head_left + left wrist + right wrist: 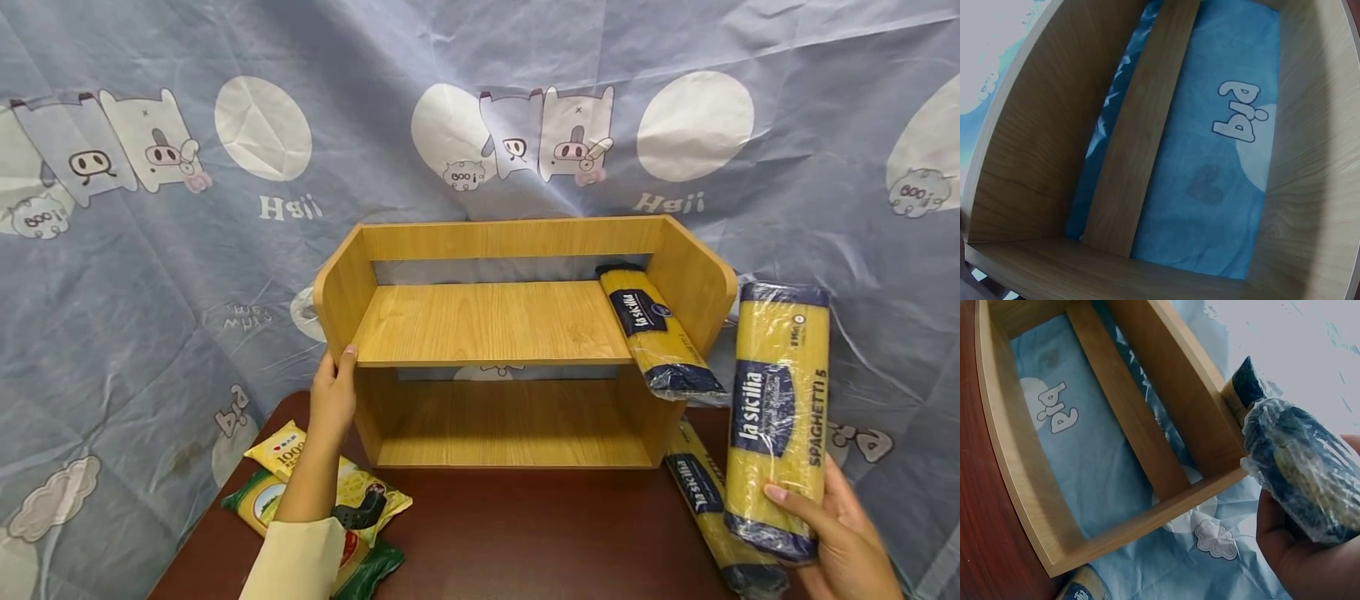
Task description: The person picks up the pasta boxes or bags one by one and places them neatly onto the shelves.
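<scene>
Left hand [334, 393] grips two-tier tan wooden shelf [480, 323]; right hand [846, 535], long yellow-and-navy plastic spaghetti packet [778, 408]; between them, shelved, second packet [656, 329].

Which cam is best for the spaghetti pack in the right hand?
Head: the held spaghetti pack shows nearly whole, label readable, the right hand gripping its lower part. Right wrist: mainly one crinkled end, label unreadable. Left wrist: pack not visible.
</scene>
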Demonstrator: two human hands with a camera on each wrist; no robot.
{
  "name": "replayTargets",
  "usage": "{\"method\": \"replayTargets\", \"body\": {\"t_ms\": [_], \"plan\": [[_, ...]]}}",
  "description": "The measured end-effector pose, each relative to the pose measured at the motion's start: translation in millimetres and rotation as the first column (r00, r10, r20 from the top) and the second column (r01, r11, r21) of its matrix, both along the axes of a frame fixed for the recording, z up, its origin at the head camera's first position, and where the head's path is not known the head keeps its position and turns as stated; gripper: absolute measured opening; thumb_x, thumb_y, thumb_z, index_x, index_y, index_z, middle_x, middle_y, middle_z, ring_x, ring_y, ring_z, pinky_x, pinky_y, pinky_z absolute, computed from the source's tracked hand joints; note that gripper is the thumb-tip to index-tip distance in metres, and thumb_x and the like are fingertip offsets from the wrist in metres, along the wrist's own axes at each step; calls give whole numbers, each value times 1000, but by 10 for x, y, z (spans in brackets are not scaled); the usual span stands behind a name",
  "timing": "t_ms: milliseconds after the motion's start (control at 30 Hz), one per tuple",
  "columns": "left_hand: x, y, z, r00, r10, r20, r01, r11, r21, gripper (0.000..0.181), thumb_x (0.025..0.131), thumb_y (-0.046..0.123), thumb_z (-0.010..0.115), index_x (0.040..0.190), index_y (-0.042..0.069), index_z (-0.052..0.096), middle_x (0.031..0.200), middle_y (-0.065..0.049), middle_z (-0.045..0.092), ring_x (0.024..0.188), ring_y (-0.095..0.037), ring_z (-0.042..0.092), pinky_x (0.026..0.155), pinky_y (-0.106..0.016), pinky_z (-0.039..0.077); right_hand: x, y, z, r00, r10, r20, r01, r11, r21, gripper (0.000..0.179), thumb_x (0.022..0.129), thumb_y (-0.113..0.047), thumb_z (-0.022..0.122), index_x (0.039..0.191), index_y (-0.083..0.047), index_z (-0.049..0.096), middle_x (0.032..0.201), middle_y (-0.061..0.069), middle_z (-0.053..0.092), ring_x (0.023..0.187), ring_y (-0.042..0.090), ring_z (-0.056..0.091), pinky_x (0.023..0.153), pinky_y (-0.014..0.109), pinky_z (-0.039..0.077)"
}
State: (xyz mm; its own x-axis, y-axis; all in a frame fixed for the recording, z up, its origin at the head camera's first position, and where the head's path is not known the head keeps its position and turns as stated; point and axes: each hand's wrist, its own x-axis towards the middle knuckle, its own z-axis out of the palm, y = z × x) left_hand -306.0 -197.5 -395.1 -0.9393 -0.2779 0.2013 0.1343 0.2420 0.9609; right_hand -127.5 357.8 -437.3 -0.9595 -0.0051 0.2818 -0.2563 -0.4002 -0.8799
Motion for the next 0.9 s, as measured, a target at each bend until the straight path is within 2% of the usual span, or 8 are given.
{"method": "replayTargets", "body": {"t_ms": [200,400,533,733,900], "plan": [[-19,6,9,1000,-5,-9,5,1000,7,60,102,59,43,151,24,44,146,-17,53,134,-35,49,116,-53,35,14,-29,29,1000,3,-28,-3,1000,1,71,102,14,30,160,-26,17,130,-1,67,107,19,71,79,41,62],[-4,2,0,1000,-2,2,1,1000,15,60,103,59,44,152,24,44,148,-17,52,134,-33,48,116,-52,35,41,-52,40,1000,-28,-11,28,1000,-2,73,102,14,33,160,-27,14,130,-2,66,107,18,71,77,40,62],[-5,5,-3,1000,-3,4,3,1000,13,60,103,58,44,152,23,44,148,-17,52,134,-33,48,116,-51,35,55,-82,67,1000,-25,-8,25,999,28,73,102,13,33,160,-27,14,129,-2,67,106,18,72,76,41,62],[-6,5,2,1000,-1,8,1,1000,5,62,103,59,43,152,22,43,149,-18,51,135,-34,48,116,-52,34,78,-183,132,1000,26,-18,-24,997,80,73,103,13,31,161,-27,12,131,-1,67,107,19,72,78,42,62],[-3,8,4,1000,5,-3,-5,1000,14,60,103,56,44,152,20,45,147,-19,52,134,-34,49,116,-51,35,89,-298,185,1000,11,12,-13,992,126,74,103,11,35,162,-28,12,131,-3,67,107,18,71,79,41,62]]}}
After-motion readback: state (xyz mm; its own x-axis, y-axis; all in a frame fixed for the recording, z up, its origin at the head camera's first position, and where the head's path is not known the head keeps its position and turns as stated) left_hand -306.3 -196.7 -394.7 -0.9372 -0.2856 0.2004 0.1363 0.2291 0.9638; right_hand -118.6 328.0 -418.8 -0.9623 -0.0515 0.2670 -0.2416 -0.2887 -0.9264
